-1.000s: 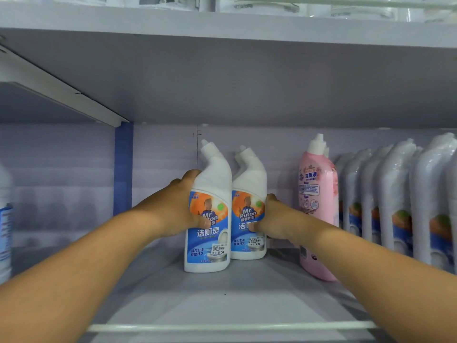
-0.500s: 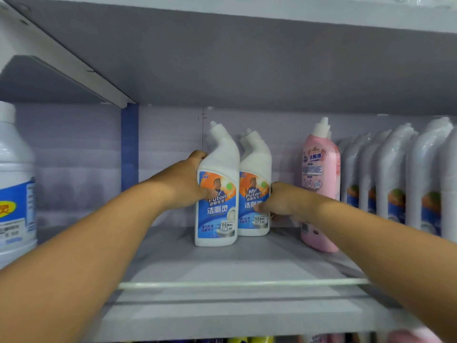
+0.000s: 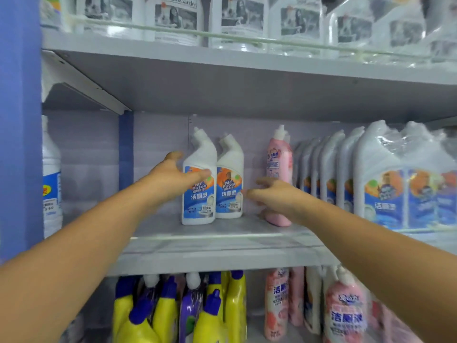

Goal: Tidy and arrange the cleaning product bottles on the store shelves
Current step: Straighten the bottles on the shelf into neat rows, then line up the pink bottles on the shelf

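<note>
Two white angled-neck toilet cleaner bottles stand side by side at the back of the middle shelf (image 3: 222, 243), the left bottle (image 3: 199, 194) and the right bottle (image 3: 228, 191). My left hand (image 3: 173, 174) is spread around the left bottle's left side, thumb across its label, fingers loosening. My right hand (image 3: 269, 194) hovers just right of the right bottle, fingers relaxed, holding nothing. A pink bottle (image 3: 278, 164) stands behind my right hand.
Shrink-wrapped white bottles (image 3: 385, 184) fill the shelf's right side. A large white jug (image 3: 50, 184) stands at the left by a blue post (image 3: 19, 120). Yellow and pink bottles (image 3: 222, 308) crowd the shelf below, clear-wrapped bottles (image 3: 235, 18) the shelf above.
Both hands have eased off the two white bottles, fingers opening. The view has pulled back, so the shelves above and below now show.
</note>
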The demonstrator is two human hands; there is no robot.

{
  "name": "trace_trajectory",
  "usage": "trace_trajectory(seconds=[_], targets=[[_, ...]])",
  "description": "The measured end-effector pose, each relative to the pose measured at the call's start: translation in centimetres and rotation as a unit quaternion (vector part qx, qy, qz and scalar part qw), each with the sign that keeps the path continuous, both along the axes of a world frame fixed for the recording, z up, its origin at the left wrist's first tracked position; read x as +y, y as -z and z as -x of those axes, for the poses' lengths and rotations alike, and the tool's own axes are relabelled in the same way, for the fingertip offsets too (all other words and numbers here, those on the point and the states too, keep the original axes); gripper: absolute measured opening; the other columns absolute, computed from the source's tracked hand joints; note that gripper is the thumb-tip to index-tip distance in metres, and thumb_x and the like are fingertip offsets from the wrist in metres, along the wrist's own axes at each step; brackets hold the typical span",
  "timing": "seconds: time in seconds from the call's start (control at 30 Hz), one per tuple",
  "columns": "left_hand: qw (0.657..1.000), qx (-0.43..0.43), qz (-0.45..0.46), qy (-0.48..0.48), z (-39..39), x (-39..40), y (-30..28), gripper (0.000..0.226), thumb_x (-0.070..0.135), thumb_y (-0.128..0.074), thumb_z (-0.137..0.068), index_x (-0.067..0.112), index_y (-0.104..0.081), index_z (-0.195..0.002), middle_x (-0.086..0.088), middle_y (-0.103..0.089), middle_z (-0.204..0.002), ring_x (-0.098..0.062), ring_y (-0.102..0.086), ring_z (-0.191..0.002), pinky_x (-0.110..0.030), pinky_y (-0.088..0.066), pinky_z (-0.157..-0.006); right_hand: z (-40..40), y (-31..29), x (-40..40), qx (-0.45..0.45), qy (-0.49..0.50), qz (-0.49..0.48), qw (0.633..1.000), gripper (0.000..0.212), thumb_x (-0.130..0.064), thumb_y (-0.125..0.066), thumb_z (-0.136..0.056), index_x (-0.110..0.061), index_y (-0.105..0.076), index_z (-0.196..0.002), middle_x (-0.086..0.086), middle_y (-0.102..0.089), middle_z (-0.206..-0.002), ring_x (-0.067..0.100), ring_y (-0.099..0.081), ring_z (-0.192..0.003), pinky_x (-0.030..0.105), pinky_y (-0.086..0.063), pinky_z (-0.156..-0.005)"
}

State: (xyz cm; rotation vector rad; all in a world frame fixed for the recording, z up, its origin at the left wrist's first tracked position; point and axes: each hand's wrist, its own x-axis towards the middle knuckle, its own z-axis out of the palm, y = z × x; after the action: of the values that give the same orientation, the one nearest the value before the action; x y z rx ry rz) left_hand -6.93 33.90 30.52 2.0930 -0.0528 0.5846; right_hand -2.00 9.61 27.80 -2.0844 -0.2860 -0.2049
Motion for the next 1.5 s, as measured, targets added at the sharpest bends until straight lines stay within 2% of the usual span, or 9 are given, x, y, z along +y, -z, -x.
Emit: trace_trajectory(seconds=[0.13, 0.37, 0.6, 0.8, 1.0, 1.1, 1.23, 1.33, 1.5], targets=[[0.996, -0.079, 0.027, 0.008, 6.1, -5.4, 2.0, 0.076, 0.056, -0.071, -0.088, 0.032, -0.037, -0.151, 0.013, -0.056, -0.132, -0.006, -0.059, -0.100, -0.020, -0.041, -0.069, 5.3, 0.9, -4.5, -0.056, -0.056, -0.090, 0.993, 0.080, -0.056, -0.079, -0.078, -0.025, -0.047, -0.144, -0.001, -0.060, -0.135, 0.016, -0.065, -0.114, 0.042, -0.054, -0.103], [0.982, -0.108, 0.138, 0.068, 12.3, -16.2, 7.5, 0.064, 0.082, -0.068, -0.053, 0.061, -0.054, -0.111, 0.023, -0.063, -0.126, -0.009, -0.065, -0.116, -0.044, -0.054, -0.101, 13.8, 5.4, -15.0, -0.075, -0.096, -0.189, 0.974, 0.054, -0.038, -0.073, -0.091, -0.024, -0.052, -0.138, -0.012, -0.065, -0.123, 0.007, -0.065, -0.115, 0.037, -0.054, -0.102], [0.966, -0.052, 0.224, 0.116, 12.9, -28.3, 15.9, 0.066, 0.058, -0.079, -0.070, 0.036, -0.057, -0.129, 0.011, -0.063, -0.132, -0.001, -0.066, -0.111, -0.044, -0.050, -0.108, 16.9, 12.7, -25.5, -0.028, -0.041, -0.226, 0.973, 0.056, -0.039, -0.072, -0.090, -0.030, -0.051, -0.142, -0.016, -0.064, -0.128, 0.004, -0.063, -0.118, 0.039, -0.051, -0.106], [0.962, 0.043, 0.223, 0.151, 9.6, -38.0, 23.4, 0.049, 0.043, -0.075, -0.088, 0.041, -0.050, -0.131, 0.019, -0.061, -0.125, 0.013, -0.063, -0.096, -0.021, -0.049, -0.074, 15.7, 19.0, -31.2, -0.012, 0.028, -0.248, 0.968, 0.061, -0.046, -0.073, -0.088, -0.035, -0.049, -0.144, -0.019, -0.061, -0.133, 0.004, -0.059, -0.124, 0.041, -0.050, -0.107], [0.963, 0.103, 0.190, 0.160, 4.1, -42.9, 28.5, 0.063, 0.047, -0.075, -0.084, 0.033, -0.050, -0.140, 0.014, -0.054, -0.140, 0.012, -0.054, -0.106, -0.033, -0.051, -0.097, 11.8, 23.9, -35.7, 0.015, 0.069, -0.257, 0.964, 0.056, -0.038, -0.072, -0.092, -0.035, -0.047, -0.142, -0.014, -0.061, -0.134, 0.001, -0.063, -0.118, 0.023, -0.058, -0.087], [0.959, 0.111, 0.208, 0.158, 0.5, -44.5, 30.6, 0.052, 0.037, -0.076, -0.088, 0.030, -0.052, -0.133, 0.013, -0.059, -0.129, 0.013, -0.054, -0.101, -0.019, -0.045, -0.084, 8.7, 25.5, -37.8, 0.029, 0.108, -0.224, 0.968, 0.055, -0.046, -0.074, -0.088, -0.040, -0.047, -0.136, -0.017, -0.061, -0.133, -0.003, -0.062, -0.114, 0.028, -0.055, -0.096], [0.951, 0.135, 0.234, 0.152, -5.1, -46.8, 33.5, 0.052, 0.026, -0.079, -0.087, 0.026, -0.053, -0.132, 0.004, -0.063, -0.128, -0.001, -0.065, -0.103, -0.014, -0.045, -0.078, 4.3, 26.8, -39.1, 0.041, 0.151, -0.188, 0.970, 0.066, -0.049, -0.077, -0.084, -0.035, -0.046, -0.140, -0.021, -0.058, -0.130, -0.009, -0.057, -0.112, 0.014, -0.050, -0.083], [0.946, 0.141, 0.235, 0.173, -8.9, -48.6, 34.5, 0.054, 0.014, -0.081, -0.086, 0.032, -0.050, -0.127, 0.014, -0.067, -0.111, 0.013, -0.067, -0.083, -0.006, -0.048, -0.066, 1.2, 28.1, -39.9, 0.050, 0.172, -0.145, 0.973, 0.070, -0.049, -0.076, -0.084, -0.033, -0.044, -0.143, -0.025, -0.055, -0.128, -0.001, -0.056, -0.119, 0.024, -0.051, -0.095], [0.942, 0.160, 0.208, 0.209, -13.4, -50.5, 36.0, 0.057, 0.011, -0.089, -0.076, 0.032, -0.059, -0.120, 0.007, -0.076, -0.106, -0.002, -0.074, -0.093, -0.015, -0.056, -0.070, -1.7, 29.1, -40.8, 0.064, 0.160, -0.139, 0.975, 0.051, -0.043, -0.076, -0.086, -0.038, -0.049, -0.129, -0.023, -0.060, -0.125, -0.002, -0.060, -0.114, 0.016, -0.052, -0.089]])
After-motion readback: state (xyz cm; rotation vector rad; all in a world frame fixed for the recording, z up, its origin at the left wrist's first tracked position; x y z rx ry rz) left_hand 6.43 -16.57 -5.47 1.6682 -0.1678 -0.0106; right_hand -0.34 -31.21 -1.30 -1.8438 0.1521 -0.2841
